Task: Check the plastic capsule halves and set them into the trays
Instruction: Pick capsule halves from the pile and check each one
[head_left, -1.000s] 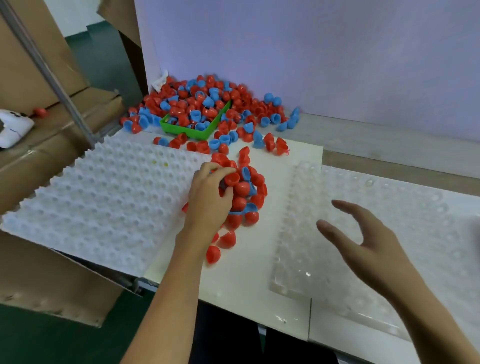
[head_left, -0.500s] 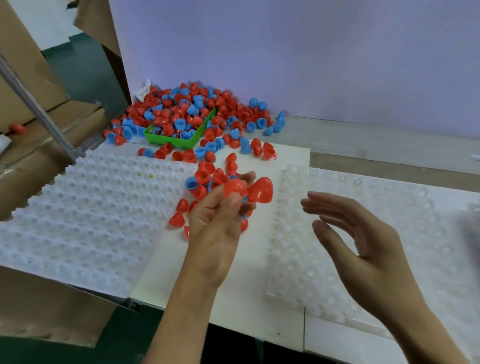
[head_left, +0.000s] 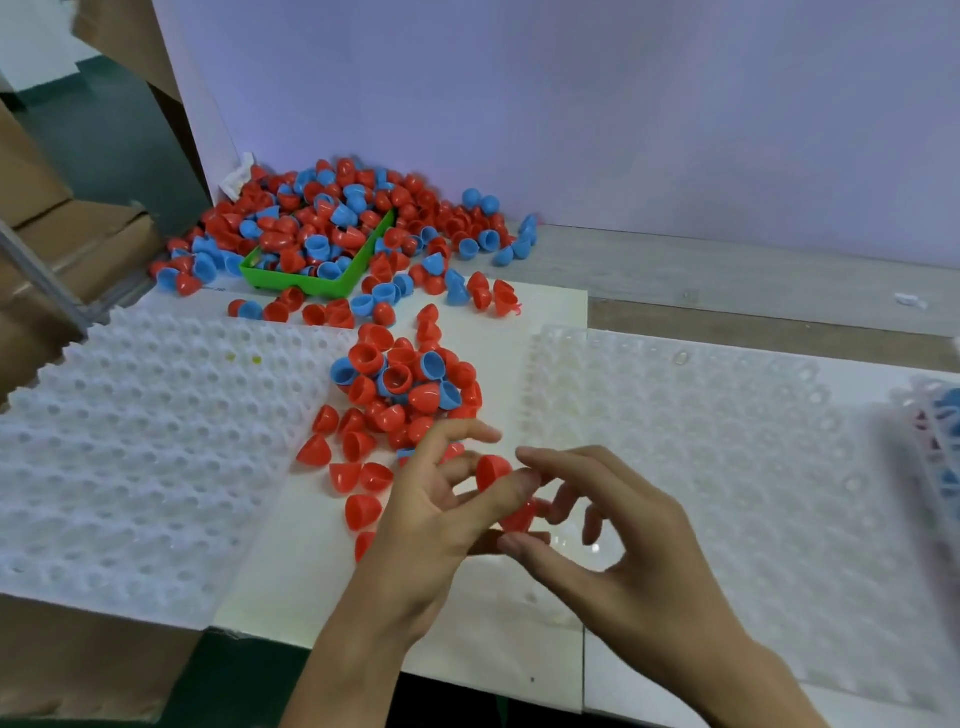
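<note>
Between the trays, left hand (head_left: 436, 519) and right hand (head_left: 613, 540) each pinch red capsule halves (head_left: 493, 472).

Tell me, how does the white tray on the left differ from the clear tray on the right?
The white tray is opaque, while the clear tray is see-through. The white tray juts past the table's front edge; the clear tray lies flat on the table. The hands work over the clear tray's near corner, not the white tray. Both have rows of dimples and hold no capsule halves.
</note>
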